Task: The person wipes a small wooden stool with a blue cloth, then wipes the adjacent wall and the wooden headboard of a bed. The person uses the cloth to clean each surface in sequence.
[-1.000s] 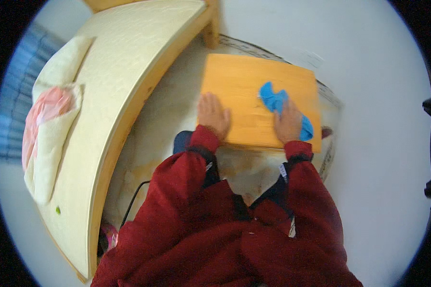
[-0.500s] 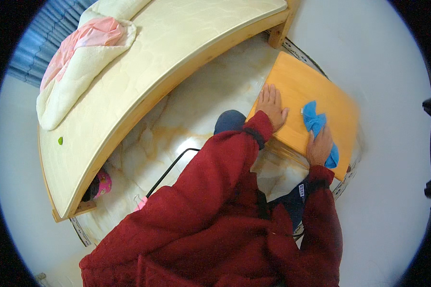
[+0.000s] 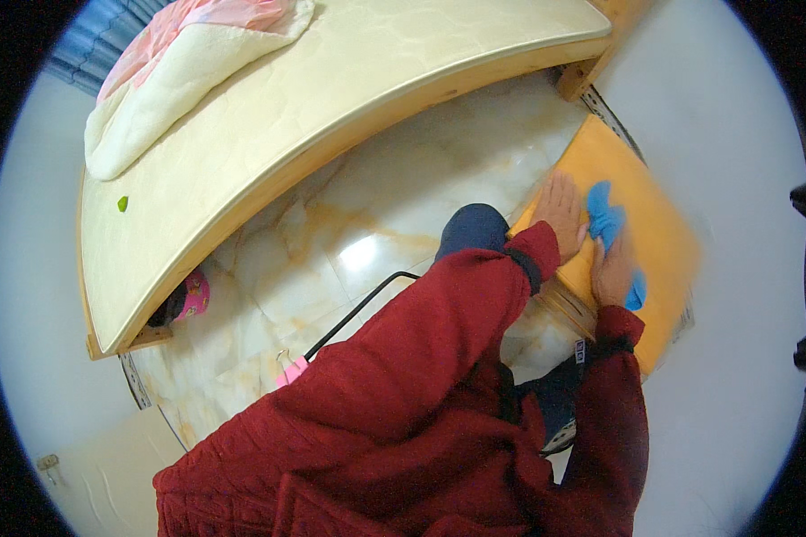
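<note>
A small table with a yellow-orange wooden top [image 3: 658,264] stands against the wall at the right, somewhat blurred. My left hand [image 3: 560,215] lies flat on its left part, fingers stretched out and together. Beside it, my right hand [image 3: 612,276] presses a bright blue cloth [image 3: 605,215] against the tabletop. The cloth is bunched, with one end sticking out past my fingertips and another by the right side of my hand. Part of it is hidden under the palm, and motion smears the fingers.
A bed with a cream mattress [image 3: 349,85] curves across the upper left, with a pink and white blanket [image 3: 179,72] and a small green object [image 3: 123,204] on it. A black bar [image 3: 358,313] with a pink clip [image 3: 291,369] stands left of my left arm. The floor [image 3: 313,224] is marbled tile.
My right hand has slid the blue cloth across the tabletop, closer to my left hand. My left hand stays flat on the table. The whole view has shifted a little.
</note>
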Demonstrator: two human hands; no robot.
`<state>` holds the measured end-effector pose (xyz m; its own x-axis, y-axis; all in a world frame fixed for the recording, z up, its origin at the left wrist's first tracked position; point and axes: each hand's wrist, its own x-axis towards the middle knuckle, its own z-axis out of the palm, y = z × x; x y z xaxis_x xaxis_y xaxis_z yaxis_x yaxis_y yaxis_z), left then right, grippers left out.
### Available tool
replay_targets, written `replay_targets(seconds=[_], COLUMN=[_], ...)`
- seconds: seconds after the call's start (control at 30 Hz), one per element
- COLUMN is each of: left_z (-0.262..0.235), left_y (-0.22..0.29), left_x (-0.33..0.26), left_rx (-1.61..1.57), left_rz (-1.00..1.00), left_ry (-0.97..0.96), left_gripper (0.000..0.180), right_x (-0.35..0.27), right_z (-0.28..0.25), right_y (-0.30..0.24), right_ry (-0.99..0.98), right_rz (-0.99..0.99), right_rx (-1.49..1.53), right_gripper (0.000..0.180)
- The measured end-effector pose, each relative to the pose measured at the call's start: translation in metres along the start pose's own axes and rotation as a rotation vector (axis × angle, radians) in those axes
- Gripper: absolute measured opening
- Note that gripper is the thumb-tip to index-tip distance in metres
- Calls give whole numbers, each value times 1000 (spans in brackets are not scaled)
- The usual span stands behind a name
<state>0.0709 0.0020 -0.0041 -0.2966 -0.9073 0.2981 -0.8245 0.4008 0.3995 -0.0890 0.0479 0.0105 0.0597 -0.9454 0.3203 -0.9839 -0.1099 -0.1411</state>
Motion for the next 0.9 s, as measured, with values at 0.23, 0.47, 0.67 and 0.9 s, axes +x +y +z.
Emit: replay_targets(seconds=[0.23,0.47,0.67,0.9], left_z=[-5,-4,-4,-2], left_y=[2,3,2,1], left_x=[0,0,2,1], left_rx=[19,83,95,26], left_rz=[-13,-4,-5,-9], left_ry=[7,8,28,-32], left_gripper=[70,68,67,66], right_x=[27,6,-31,-68], right_z=[10,-5,-19,-33], right_y=[11,-9,-14,52], right_ry=[-33,-37,-56,-54], right_rz=[31,-32,-95,76], right_rx=[-106,-41,-3,-13], right_gripper=[55,54,55,54])
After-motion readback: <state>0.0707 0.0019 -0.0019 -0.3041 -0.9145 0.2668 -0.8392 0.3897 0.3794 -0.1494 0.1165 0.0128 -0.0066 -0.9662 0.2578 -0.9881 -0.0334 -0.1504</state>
